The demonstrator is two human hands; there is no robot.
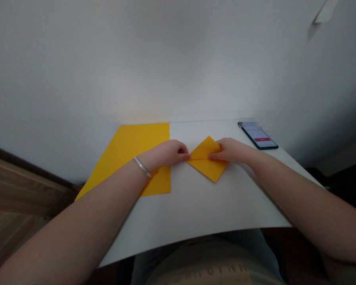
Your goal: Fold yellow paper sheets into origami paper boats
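Note:
A folded piece of yellow paper point(207, 168), shaped like a diamond with a crease across its middle, is held between both hands over the white table. My left hand point(175, 152), with a silver bangle on its wrist, pinches the paper's left corner. On the other side, my right hand point(230, 150) grips the paper near its right corner, thumb on top and the other fingers partly hidden behind it. Under my left forearm lies a large flat yellow sheet point(142, 138).
A phone point(261, 138) with a lit screen lies at the table's back right. The white table point(195, 213) meets a pale wall point(178, 59) at the back. Wooden furniture point(20, 194) stands at the left. My lap is below the table's front edge.

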